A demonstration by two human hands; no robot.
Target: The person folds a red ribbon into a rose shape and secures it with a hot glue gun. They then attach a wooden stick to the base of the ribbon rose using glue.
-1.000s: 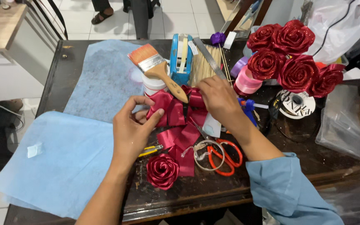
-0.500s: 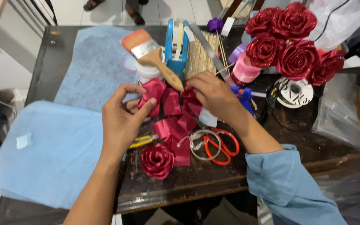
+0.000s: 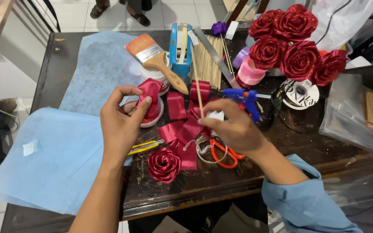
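My left hand pinches a folded piece of red satin ribbon above a small white dish. My right hand holds a thin wooden stick that points up and away from me. Between the hands lie several cut red ribbon pieces. A finished red ribbon rose lies near the table's front edge. Orange-handled scissors lie under my right wrist.
A bouquet of glittery red roses stands at the back right. A paintbrush rests on a white pot, next to a bundle of sticks, a steel ruler, a blue glue gun, ribbon spools and yellow tweezers. Blue sheets cover the left.
My left hand has lifted one ribbon piece out of the pile. My right hand has left the ribbons and now holds a wooden stick, nearer to me.
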